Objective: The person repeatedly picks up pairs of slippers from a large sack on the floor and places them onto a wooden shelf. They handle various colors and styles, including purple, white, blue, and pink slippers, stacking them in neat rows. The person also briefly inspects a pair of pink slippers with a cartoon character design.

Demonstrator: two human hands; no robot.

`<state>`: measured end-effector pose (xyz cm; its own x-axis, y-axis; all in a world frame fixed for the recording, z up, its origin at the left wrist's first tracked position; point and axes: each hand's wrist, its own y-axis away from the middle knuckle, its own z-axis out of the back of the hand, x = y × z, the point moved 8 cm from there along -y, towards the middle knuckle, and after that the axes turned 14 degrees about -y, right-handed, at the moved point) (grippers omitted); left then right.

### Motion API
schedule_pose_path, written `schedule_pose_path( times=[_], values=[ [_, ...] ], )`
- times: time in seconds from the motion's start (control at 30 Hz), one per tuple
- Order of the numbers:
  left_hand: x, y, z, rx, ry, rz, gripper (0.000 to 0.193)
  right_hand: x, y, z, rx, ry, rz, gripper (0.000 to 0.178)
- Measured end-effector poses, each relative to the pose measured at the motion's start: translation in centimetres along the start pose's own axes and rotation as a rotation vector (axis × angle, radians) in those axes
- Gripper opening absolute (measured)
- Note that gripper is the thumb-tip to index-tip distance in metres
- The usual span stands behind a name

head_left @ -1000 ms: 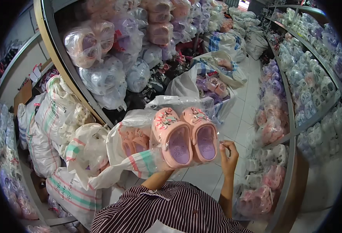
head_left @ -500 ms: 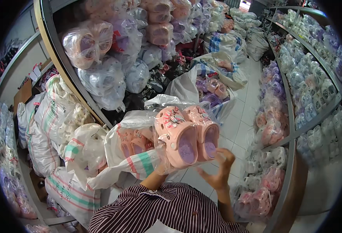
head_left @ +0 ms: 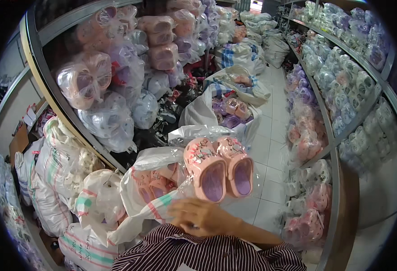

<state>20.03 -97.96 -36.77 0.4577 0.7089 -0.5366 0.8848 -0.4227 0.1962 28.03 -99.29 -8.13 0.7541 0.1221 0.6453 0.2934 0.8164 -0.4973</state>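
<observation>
A pair of pink clogs (head_left: 201,169) with lilac insoles and charms on top hangs in front of me, wrapped in a clear plastic bag. Just below the clogs' heels, my right hand (head_left: 197,217) reaches across to the left, at the bag's lower edge. Its fingers look bent but are blurred, so their grip is unclear. My left hand is hidden behind the clogs and my right hand. To the left, an open white woven sack (head_left: 155,156) with red and green stripes holds more bagged pink clogs (head_left: 155,183).
Stuffed woven sacks (head_left: 54,180) crowd the left side. Racks with bagged clogs (head_left: 83,81) stand at the upper left and along the right (head_left: 309,128). More open sacks (head_left: 198,106) sit ahead beside a tiled aisle (head_left: 264,153).
My right hand has swung from the right of the clogs to below them, crossing leftward. The clogs stay raised and tilt slightly. My left forearm has gone out of sight. The view has shifted.
</observation>
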Motion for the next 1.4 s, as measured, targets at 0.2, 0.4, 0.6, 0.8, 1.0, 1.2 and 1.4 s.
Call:
schedule_pose_path(
  times=[0.2,0.4,0.6,0.8,1.0,1.2,1.4],
  values=[
    [0.9,-1.0,-1.2,0.031,-0.022,0.057,0.061,-6.3,-7.6,12.7,-0.296,0.669,-0.232,0.074],
    [2.8,-1.1,-3.1,0.122,-0.04,0.156,0.062,-12.0,-7.0,15.5,-0.172,0.258,-0.527,0.048],
    [4.5,2.0,-0.8,0.145,-0.042,0.279,0.064,-9.5,-1.6,21.5,-0.19,0.532,-0.672,0.046],
    [5.2,3.6,0.7,0.181,-0.065,0.403,0.065,-10.4,11.7,20.7,0.104,0.134,-1.241,0.047],
    [6.5,3.7,0.8,0.241,-0.097,0.525,0.067,-3.5,21.4,22.7,-1.442,-0.033,-0.446,0.019],
    [3.6,5.2,3.9,0.258,-0.141,0.62,0.068,-5.5,25.6,3.7,-1.453,-0.574,-0.732,0.045],
    [-2.3,3.9,6.9,0.351,-0.179,0.768,0.069,-3.5,19.3,-8.8,-1.715,-0.829,-0.45,0.065]
  ],
)
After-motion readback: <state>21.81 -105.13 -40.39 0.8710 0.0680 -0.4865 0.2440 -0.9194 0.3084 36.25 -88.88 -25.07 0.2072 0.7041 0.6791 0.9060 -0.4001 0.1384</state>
